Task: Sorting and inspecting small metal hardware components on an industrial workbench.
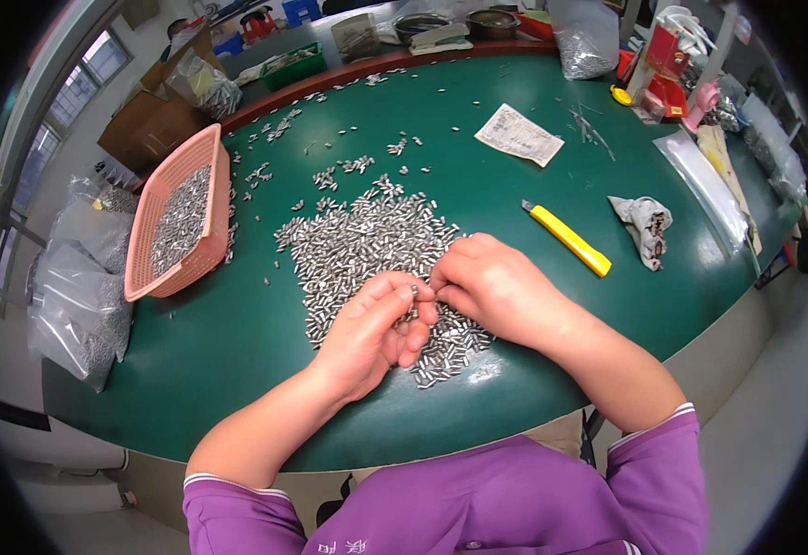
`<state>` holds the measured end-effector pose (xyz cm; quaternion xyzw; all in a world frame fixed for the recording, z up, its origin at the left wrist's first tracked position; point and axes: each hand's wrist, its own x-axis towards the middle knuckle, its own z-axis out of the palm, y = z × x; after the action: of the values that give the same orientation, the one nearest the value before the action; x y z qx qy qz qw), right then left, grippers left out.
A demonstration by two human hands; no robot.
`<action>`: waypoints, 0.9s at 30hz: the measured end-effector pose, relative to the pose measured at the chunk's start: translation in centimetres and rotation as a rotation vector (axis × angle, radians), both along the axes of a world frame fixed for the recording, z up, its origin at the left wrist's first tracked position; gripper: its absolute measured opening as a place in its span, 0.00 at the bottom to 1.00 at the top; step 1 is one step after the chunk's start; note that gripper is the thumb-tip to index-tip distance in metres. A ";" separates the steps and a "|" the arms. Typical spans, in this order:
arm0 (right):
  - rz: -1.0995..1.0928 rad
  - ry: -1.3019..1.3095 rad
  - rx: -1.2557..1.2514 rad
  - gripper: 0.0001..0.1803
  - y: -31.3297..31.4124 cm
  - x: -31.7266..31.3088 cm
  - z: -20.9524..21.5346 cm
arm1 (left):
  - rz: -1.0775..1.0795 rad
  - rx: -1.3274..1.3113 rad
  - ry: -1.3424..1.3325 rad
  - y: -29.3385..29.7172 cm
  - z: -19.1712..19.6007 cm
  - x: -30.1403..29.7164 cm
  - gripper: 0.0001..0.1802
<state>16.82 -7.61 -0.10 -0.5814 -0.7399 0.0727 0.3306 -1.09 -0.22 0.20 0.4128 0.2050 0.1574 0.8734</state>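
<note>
A wide heap of small silvery metal cylinders (367,236) is spread over the green tabletop (561,361). Above its near part, my left hand (373,326) is closed, palm partly turned up. One small metal cylinder (414,289) shows between its thumb and forefinger, and the other fingers curl beneath. Close against those fingertips, my right hand (496,282) is pinched shut with its back toward me. Whatever its fingers grip is hidden. Both hands hover over or rest on the heap; I cannot tell which.
A pink plastic basket (211,227) of similar pieces stands at left, beside bulging clear bags (80,314). To the right lie a yellow utility knife (570,240), a crumpled grey cloth-like bundle (646,231) and clear plastic sheeting (704,190). A paper slip (518,135) lies farther back.
</note>
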 end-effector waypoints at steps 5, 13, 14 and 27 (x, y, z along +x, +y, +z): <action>-0.050 0.138 0.141 0.05 0.2 -0.2 0.5 | 0.011 0.032 0.009 -0.2 0.1 -0.1 0.07; 0.155 0.527 0.031 0.05 0.2 -0.7 0.8 | 0.047 0.054 0.048 -0.7 0.7 0.0 0.11; 0.157 0.539 0.017 0.05 0.1 -0.7 0.7 | 0.040 0.085 0.054 -0.7 0.8 0.1 0.10; -0.036 0.274 0.073 0.10 -0.3 0.3 0.2 | 0.064 0.047 0.092 -0.6 0.5 0.2 0.07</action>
<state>17.09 -7.95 0.13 -0.5668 -0.6793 0.1188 0.4508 -0.87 -0.83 0.75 0.4332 0.2543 0.1709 0.8476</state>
